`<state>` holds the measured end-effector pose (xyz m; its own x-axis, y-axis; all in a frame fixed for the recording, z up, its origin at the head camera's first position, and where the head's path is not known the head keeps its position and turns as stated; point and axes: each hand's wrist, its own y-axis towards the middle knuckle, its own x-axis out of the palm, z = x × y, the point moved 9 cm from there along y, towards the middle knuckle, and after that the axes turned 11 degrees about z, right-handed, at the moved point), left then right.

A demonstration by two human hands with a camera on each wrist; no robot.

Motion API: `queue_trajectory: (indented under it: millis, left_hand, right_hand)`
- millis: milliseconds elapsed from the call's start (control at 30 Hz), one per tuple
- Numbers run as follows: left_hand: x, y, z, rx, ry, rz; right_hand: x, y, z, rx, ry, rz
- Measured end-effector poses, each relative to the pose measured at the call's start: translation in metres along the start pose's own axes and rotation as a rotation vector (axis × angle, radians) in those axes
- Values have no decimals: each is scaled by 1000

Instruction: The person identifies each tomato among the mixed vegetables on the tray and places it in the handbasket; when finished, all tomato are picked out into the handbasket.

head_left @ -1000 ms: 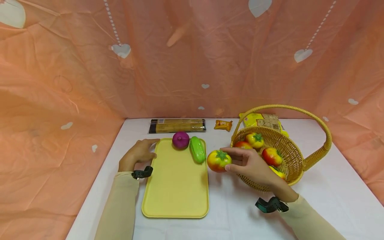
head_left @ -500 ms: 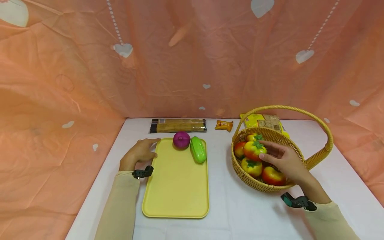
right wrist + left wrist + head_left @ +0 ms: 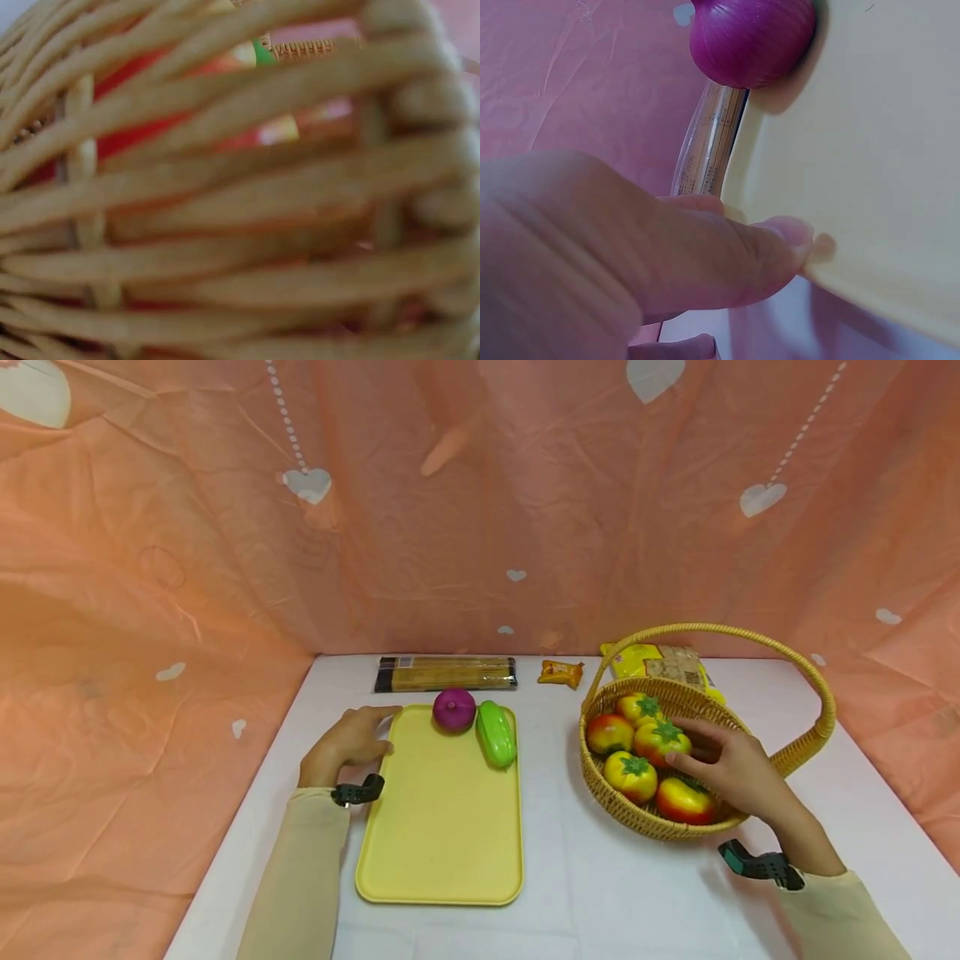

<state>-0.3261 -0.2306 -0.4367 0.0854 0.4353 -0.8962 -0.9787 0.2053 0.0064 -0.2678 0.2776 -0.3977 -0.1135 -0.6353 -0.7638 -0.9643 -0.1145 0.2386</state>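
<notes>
In the head view my left hand (image 3: 347, 745) grips the upper left edge of a yellow tray (image 3: 442, 827). Its thumb (image 3: 780, 238) lies over the rim in the left wrist view. On the tray's far end sit a purple onion (image 3: 454, 710) and a plump light-green vegetable like a cucumber (image 3: 496, 735). My right hand (image 3: 738, 772) reaches inside a wicker basket (image 3: 626, 812), holding a red-and-yellow tomato (image 3: 660, 743) between thumb and fingers. Several similar tomatoes lie around it. Blurred basket weave (image 3: 262, 180) fills the right wrist view and hides that hand.
Behind the tray lies a pack of thin sticks (image 3: 450, 674), with a small orange packet (image 3: 560, 673) to its right. A yellow bag (image 3: 660, 663) lies behind the basket. The tall basket handle (image 3: 798, 758) arches above the right hand.
My right hand has carried the tomato rightward from beside the tray and down into the basket among the others. The left hand stays at the tray edge.
</notes>
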Motion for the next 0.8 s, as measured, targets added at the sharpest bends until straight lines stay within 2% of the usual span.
queue_trajectory:
  millis: [133,300,400,600,800]
  left_hand:
    - [0,0,0,0,-1,1]
    - [1,0,-1,-11,-1,-7]
    - [0,1,0,-14,5,-11]
    - [0,1,0,-20,5,-10]
    - [-1,0,2,3,-2,-2]
  right_hand:
    - [0,1,-3,-35,-94,10]
    - [1,1,-9,-82,-154,-13]
    - [0,1,-12,-109,-177,-1]
    - [-3,-1,-16,-105,-180,36]
    - [-6,-4,-17,-76,-127,66]
